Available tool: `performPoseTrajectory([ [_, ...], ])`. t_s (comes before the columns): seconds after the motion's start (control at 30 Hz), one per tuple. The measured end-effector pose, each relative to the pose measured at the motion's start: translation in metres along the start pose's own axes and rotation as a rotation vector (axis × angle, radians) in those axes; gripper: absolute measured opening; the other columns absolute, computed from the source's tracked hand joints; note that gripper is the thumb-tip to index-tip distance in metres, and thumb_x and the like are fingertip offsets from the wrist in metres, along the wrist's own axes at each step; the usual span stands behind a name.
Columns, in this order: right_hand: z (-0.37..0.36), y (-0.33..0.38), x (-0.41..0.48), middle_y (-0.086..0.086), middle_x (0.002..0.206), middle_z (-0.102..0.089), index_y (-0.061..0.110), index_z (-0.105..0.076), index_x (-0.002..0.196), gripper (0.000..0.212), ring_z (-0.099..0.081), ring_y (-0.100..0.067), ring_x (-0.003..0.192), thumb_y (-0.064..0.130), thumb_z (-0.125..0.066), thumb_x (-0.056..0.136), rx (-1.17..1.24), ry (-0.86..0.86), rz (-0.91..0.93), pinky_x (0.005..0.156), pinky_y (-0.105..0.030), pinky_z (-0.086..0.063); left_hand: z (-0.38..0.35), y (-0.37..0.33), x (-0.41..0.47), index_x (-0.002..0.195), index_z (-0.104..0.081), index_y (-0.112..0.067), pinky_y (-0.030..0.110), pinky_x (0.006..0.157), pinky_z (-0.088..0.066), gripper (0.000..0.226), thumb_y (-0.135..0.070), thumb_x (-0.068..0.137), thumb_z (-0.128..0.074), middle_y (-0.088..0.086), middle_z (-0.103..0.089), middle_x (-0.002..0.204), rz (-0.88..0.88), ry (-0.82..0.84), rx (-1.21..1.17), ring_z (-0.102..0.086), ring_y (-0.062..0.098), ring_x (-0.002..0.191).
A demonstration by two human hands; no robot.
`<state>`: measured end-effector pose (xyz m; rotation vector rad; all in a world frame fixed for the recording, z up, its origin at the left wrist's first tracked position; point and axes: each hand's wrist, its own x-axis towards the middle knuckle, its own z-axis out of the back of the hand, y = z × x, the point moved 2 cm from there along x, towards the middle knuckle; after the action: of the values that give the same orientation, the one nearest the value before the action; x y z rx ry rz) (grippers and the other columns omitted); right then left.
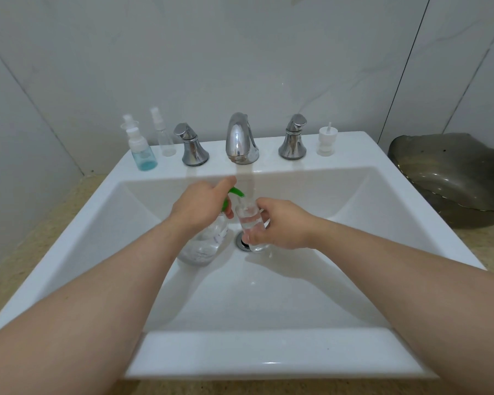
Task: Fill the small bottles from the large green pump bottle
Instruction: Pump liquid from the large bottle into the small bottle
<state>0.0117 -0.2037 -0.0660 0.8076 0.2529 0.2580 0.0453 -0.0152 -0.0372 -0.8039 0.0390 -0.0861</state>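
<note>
A large clear pump bottle point(204, 246) with a green pump head point(236, 192) stands in the white sink basin point(268, 295). My left hand point(201, 203) rests on top of the pump, covering most of it. My right hand point(280, 223) holds a small clear uncapped bottle point(250, 220) upright with its mouth right under the green nozzle; some clear liquid is inside it. On the sink's back ledge stand a small bottle with blue liquid point(141, 151), a small clear spray bottle point(164, 136) and a loose white pump cap point(327, 141).
A chrome faucet point(241, 139) with two chrome handles point(191, 145) point(294, 138) lines the back ledge. The drain point(241, 242) lies between the two bottles. A grey glass bowl point(451, 178) sits on the counter at right. Tiled walls close the back.
</note>
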Motion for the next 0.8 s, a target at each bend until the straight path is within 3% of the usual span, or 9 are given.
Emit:
performPoseTrajectory([
  [0.23,0.001,0.001,0.0008,0.008,0.113,-0.065,0.03,-0.06,0.117,0.047,-0.064,-0.006,0.093,0.048,-0.083,0.08,-0.008,-0.019,-0.002,0.084,-0.027,-0.051,0.0006,0.0002,-0.0016,0.058,-0.072,-0.015,0.046,0.095,-0.05,0.089,-0.081,0.087,-0.02,-0.005,-0.075,0.072,0.007,-0.022,0.033,-0.066,0.023,0.085],
  [0.5,0.0021,0.0033,0.0,0.007,0.113,-0.066,0.028,-0.061,0.122,0.051,-0.065,-0.009,0.096,0.048,-0.082,0.08,-0.021,-0.023,0.012,0.091,-0.032,-0.055,-0.0018,-0.001,0.0012,0.052,-0.071,-0.018,0.048,0.095,-0.05,0.074,-0.068,0.085,-0.027,-0.003,-0.075,0.071,-0.016,-0.02,0.043,-0.065,0.027,0.083],
  [0.67,0.002,0.0045,-0.0015,0.009,0.111,-0.065,0.028,-0.06,0.116,0.045,-0.062,-0.003,0.088,0.045,-0.083,0.082,-0.016,-0.022,0.012,0.081,-0.025,-0.05,-0.0024,-0.0002,0.0037,0.052,-0.07,-0.02,0.05,0.094,-0.052,0.067,-0.061,0.083,-0.026,-0.001,-0.075,0.071,-0.047,-0.016,0.069,-0.067,0.031,0.084],
  [0.8,0.0012,0.0052,-0.0014,0.008,0.113,-0.065,0.027,-0.06,0.119,0.047,-0.063,-0.003,0.088,0.044,-0.083,0.082,-0.006,-0.012,0.014,0.082,-0.026,-0.051,-0.0023,0.0,0.0029,0.053,-0.069,-0.021,0.05,0.093,-0.052,0.064,-0.059,0.083,-0.028,0.001,-0.075,0.074,-0.046,-0.007,0.063,-0.064,0.03,0.079],
])
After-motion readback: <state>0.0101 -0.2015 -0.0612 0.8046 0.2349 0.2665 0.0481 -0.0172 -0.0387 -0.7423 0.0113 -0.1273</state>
